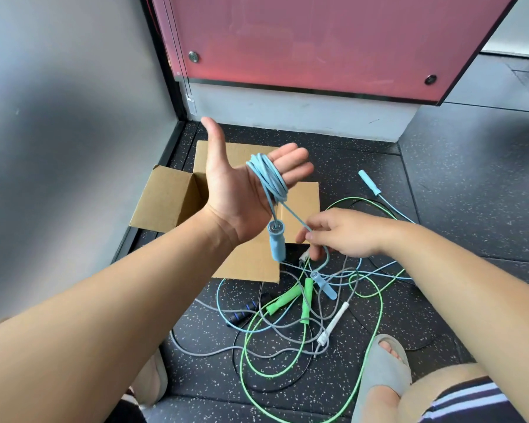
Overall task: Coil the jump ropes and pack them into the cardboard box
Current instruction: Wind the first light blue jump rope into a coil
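We crouch over a dark speckled floor (440,178) in a corner, with a grey wall to our left and a pink panel ahead. Nearest us, by a grey slipper (385,370), lies the loose tangle: a green rope (306,300), a grey cord with a white handle (333,325), a black handle (245,312) and pale blue cord, all crossing one another and uncoiled.

Above the tangle's far edge, the right hand (345,232) pinches the free run of the blue jump rope (269,175) between thumb and fingertips. From there the cord rises to the left hand (242,190), held palm-up with straight fingers and the thumb spread wide. Several turns are wound round those fingers, and one blue handle (277,242) dangles below the wrist.

Just beyond and beneath the left hand sits the cardboard box (165,199), flaps open; the hand hides most of its inside. We judge the task early: one rope is partly coiled, and the rest is unpacked.
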